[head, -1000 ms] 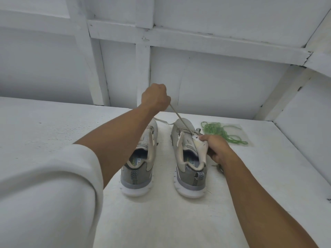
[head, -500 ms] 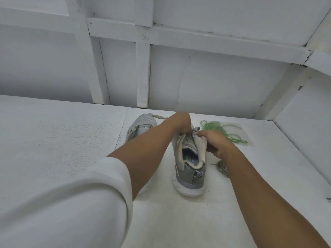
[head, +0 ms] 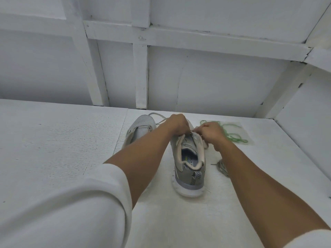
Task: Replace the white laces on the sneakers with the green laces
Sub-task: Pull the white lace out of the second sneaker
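Pinches the white lace (head: 197,135) at the sneaker (head: 189,169) eyelets with left hand (head: 177,123) and right hand (head: 212,133), fingers curled. Looks soft, limp, light; best gripped close to the eyelet. Leaves green laces (head: 231,135) just right of that sneaker, on the desk (head: 71,140).

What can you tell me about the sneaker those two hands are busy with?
The sneaker stands upright on the white table, heel toward the camera. Its upper looks like grey fabric, with a beige padded collar, a zigzag patch at the heel and a thick white sole. Printed lettering shows on the insole. The left hand and right hand grip its lacing area, where a white lace loops out.
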